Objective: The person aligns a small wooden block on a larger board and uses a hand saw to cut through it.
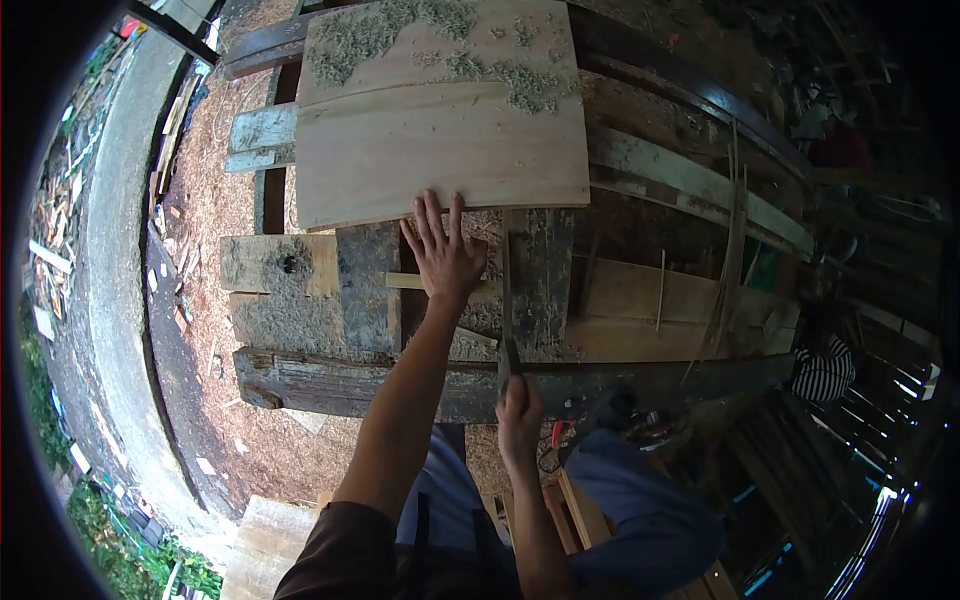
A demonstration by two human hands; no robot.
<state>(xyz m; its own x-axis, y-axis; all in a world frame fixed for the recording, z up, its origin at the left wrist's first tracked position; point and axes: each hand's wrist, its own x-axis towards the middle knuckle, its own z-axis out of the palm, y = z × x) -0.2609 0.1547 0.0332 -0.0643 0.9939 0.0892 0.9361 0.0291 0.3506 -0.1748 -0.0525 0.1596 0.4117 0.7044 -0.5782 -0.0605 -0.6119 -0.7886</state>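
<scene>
My left hand [447,255] has its fingers spread, with the tips resting on the near edge of a wide, light wooden board [440,150]. Curled wood shavings [400,35] lie over the board's far part. Closed around a handle, my right hand [520,405] holds a long, thin-bladed tool [507,300] seen nearly edge-on. Its blade points away from me, and the far end reaches the board's near edge. I cannot tell the exact kind of tool. Beneath the board is a rough bench of dark and pale planks, dusted with shavings.
A thick beam [330,385] forms the bench's front edge. Long thin strips [735,240] and pale boards [650,300] lie on the right. Gaps open between planks. Sawdust [290,450] covers the ground, and a concrete strip [125,250] runs along the left.
</scene>
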